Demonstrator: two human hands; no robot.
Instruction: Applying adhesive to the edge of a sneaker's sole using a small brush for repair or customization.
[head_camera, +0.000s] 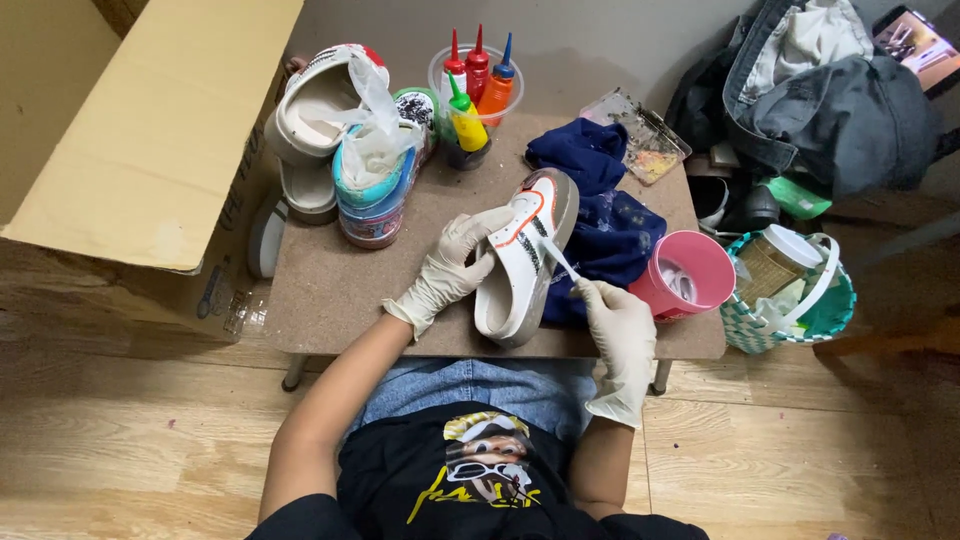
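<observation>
A white sneaker (525, 255) with an orange line and dark stripes lies on its side on a small brown table (330, 290). My left hand (450, 265), in a pale glove, grips the sneaker from the left. My right hand (620, 330), also gloved, holds a thin white brush (560, 260) whose tip touches the sneaker's side. A dark blue cloth (610, 225) lies under and to the right of the sneaker.
Other sneakers (350, 130) are stacked at the table's back left beside a clear cup of coloured squeeze bottles (475, 85). A pink cup (690, 272) and a paint palette (640, 135) sit right. A cardboard box (150, 140) stands left, a woven basket (790, 295) and clothes right.
</observation>
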